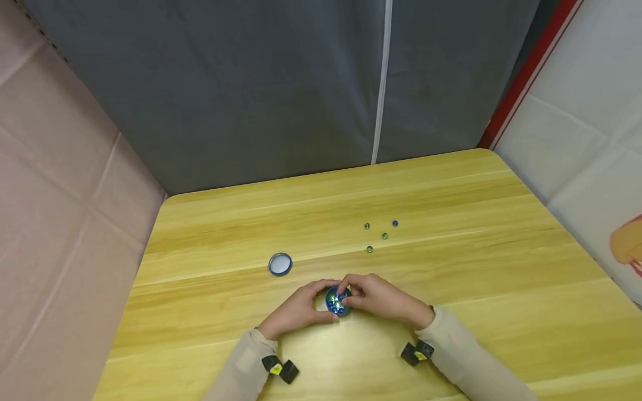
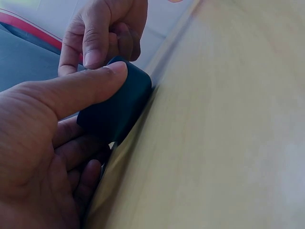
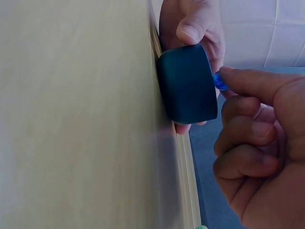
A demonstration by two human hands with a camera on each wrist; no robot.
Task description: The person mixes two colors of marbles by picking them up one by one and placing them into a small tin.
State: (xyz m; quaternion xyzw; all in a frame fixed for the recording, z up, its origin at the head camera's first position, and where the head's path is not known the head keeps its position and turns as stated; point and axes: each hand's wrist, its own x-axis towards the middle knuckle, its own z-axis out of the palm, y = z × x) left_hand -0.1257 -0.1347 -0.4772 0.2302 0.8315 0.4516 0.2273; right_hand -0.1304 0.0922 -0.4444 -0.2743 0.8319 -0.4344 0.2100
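Clearly, the left hand (image 1: pixel 300 309) gripped a teal jar (image 3: pixel 188 86) of glass marbles (image 1: pixel 333 304), well in from the far edge of the desk (image 1: pixel 175 317). The right hand (image 1: pixel 377 296) pinched a blue marble (image 3: pixel 219 81) at the jar's mouth. Four loose marbles (image 1: pixel 384 236) lay closer to the far edge; the round lid (image 1: pixel 280 264) sat nearer the left edge.

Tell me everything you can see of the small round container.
The container is a short, dark blue-green cup with a smooth wall, rounded lower edge and round open mouth; metal or plastic, I cannot tell. It stands upright on the table, holding shiny blue and green marbles. The left hand grips its side. The right hand pinches a blue marble at its mouth; whether that hand touches the container is unclear.
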